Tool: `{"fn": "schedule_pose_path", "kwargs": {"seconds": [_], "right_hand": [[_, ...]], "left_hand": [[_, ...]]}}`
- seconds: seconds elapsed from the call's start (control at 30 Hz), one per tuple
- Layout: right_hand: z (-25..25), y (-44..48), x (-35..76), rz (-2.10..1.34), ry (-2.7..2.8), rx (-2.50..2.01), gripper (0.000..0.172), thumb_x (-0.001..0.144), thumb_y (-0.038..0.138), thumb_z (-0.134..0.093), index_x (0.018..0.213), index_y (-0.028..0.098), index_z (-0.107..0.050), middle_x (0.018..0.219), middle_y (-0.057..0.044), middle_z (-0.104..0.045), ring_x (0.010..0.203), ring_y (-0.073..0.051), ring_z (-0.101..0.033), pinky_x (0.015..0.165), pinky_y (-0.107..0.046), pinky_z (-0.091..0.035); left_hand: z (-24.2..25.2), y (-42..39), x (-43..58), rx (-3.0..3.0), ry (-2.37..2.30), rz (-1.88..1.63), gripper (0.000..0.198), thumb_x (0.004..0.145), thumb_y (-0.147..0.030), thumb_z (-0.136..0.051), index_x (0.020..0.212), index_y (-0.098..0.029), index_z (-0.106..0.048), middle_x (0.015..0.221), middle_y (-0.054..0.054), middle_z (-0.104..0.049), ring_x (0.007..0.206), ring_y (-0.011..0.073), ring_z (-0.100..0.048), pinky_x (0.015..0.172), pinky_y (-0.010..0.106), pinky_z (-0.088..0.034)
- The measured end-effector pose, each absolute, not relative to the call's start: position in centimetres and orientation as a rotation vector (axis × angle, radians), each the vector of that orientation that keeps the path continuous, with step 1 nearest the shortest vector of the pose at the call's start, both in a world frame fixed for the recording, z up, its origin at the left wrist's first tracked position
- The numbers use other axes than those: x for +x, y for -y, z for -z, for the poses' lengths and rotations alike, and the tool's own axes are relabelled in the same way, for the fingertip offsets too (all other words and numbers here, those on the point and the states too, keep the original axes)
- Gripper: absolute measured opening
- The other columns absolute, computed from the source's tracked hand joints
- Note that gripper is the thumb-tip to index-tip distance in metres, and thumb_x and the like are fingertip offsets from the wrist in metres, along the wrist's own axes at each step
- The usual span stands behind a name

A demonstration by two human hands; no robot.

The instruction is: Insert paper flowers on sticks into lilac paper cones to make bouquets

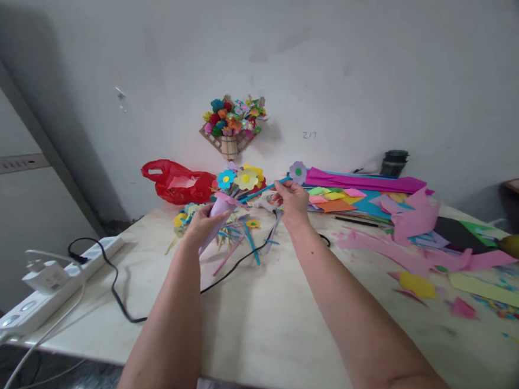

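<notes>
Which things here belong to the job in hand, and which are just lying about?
Belong to the job: purple flower, blue stem in right hand; paper cone, in left hand; blue flower, above the cone.
Apparently just lying about: red bag, power strip, dark container.

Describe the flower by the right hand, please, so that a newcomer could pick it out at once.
Over the pale table, find the person's right hand, pinching a blue stem. The flower sits at that stem's upper end, just above the hand. Its light purple petals around a green centre set it apart from the yellow and blue flowers above the left hand.
</notes>
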State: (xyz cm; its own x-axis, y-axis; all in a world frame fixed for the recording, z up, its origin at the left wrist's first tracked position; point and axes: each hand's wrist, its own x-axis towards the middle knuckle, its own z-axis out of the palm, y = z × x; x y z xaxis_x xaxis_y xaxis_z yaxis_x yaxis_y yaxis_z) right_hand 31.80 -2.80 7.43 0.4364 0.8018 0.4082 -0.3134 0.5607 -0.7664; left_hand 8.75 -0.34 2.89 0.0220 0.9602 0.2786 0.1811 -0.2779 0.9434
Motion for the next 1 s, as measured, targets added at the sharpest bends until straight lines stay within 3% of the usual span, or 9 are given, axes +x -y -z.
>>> {"fn": "schedule_pose_path", "kwargs": {"seconds": [0.37,0.77,1.0], "right_hand": [[-7.4,2.9,31.6,-0.554,0.943,-0.771,0.023,0.065,0.039,-0.067,0.058,0.019,-0.056,0.04,0.006,-0.05,0.037,-0.009,-0.045,0.042,-0.022,-0.034],[-6.6,2.9,30.6,-0.411,1.033,-0.866,0.024,0.069,0.038,-0.064,0.054,0.021,-0.057,0.04,0.004,-0.051,0.042,-0.012,-0.051,0.052,-0.026,-0.043],[-6.6,2.9,30.6,-0.359,1.017,-0.89,0.022,0.069,0.038,-0.066,0.058,0.02,-0.06,0.043,0.003,-0.055,0.042,-0.013,-0.053,0.052,-0.026,-0.043]], "left_hand": [[-3.6,1.5,9.8,1.491,-1.17,-1.3,0.07,0.059,-0.035,-0.075,0.122,-0.012,-0.054,0.092,0.009,-0.066,0.064,0.0148,-0.06,0.058,0.026,-0.047],[-2.8,0.7,9.5,1.555,-1.163,-1.267,0.08,0.056,-0.04,-0.077,0.127,-0.014,-0.05,0.082,0.005,-0.065,0.06,0.0144,-0.059,0.053,0.025,-0.045],[-2.9,0.8,9.5,1.589,-1.188,-1.255,0.081,0.056,-0.042,-0.076,0.128,-0.016,-0.05,0.092,0.007,-0.066,0.065,0.0156,-0.061,0.056,0.025,-0.046]]}}
